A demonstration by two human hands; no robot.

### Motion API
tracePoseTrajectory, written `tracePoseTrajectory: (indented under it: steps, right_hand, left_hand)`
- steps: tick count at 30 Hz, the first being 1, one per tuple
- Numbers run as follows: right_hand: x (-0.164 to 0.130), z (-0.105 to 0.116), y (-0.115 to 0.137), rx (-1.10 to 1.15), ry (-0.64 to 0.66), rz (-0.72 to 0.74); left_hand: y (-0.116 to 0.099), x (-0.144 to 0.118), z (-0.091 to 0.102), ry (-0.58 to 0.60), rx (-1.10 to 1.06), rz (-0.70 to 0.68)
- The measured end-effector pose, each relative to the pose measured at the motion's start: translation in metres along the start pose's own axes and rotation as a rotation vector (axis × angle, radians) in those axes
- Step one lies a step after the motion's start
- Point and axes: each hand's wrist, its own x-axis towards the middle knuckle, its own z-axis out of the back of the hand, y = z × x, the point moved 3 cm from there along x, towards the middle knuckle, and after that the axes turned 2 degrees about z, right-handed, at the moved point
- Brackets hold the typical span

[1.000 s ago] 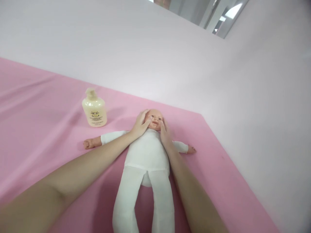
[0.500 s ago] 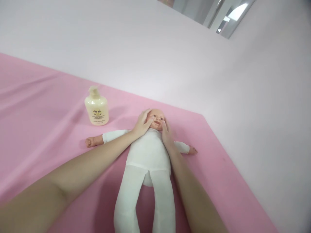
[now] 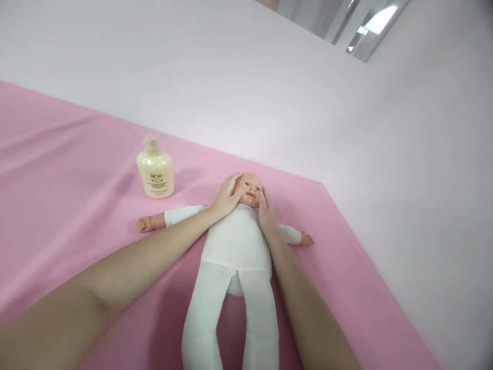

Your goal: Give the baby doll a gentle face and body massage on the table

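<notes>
Pink sheet, both hands still cupping doll's head, unmoved

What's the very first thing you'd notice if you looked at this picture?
A baby doll in a white suit lies on its back in the middle of a pink sheet, arms spread wide. The person's left hand and right hand cup the sides of its head. A cream pump bottle stands upright on the sheet, apart from the doll, up and to the left of it.

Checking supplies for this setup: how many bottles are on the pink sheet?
1. The cream pump bottle stands upright on the pink sheet, beyond the doll's outstretched arm.
</notes>
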Motion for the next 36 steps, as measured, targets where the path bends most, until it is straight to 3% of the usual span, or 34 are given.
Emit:
tracePoseTrajectory:
  steps: [36]
  right_hand:
    - [-0.003,0.002,0.003,-0.02,-0.009,-0.025]
  left_hand:
    - [-0.004,0.0,-0.001,0.002,-0.009,0.007]
